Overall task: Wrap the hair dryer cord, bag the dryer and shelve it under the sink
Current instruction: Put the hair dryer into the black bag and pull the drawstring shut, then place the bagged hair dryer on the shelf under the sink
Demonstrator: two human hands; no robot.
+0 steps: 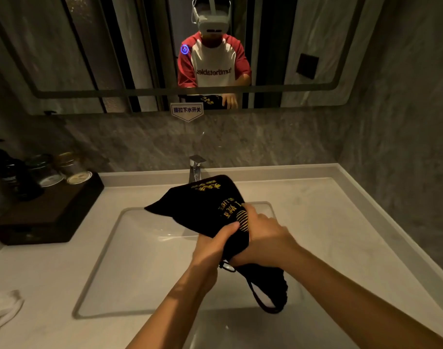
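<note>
A black drawstring bag (202, 205) with gold lettering is held in the air above the sink basin (139, 248). My left hand (212, 245) grips the bag's neck from the left, thumb across the fabric. My right hand (263, 238) clasps the same neck from the right. The gathered mouth of the bag and its black drawstring loop (268, 295) hang down below my hands. The bag looks filled out, but the hair dryer and its cord are hidden from view.
A chrome faucet (196, 167) stands behind the basin. A dark wooden tray (46, 212) with a pump bottle and jars sits on the white countertop (341, 222) at the left. A white cloth (3, 308) lies at the near left. The mirror (114, 46) reflects a person.
</note>
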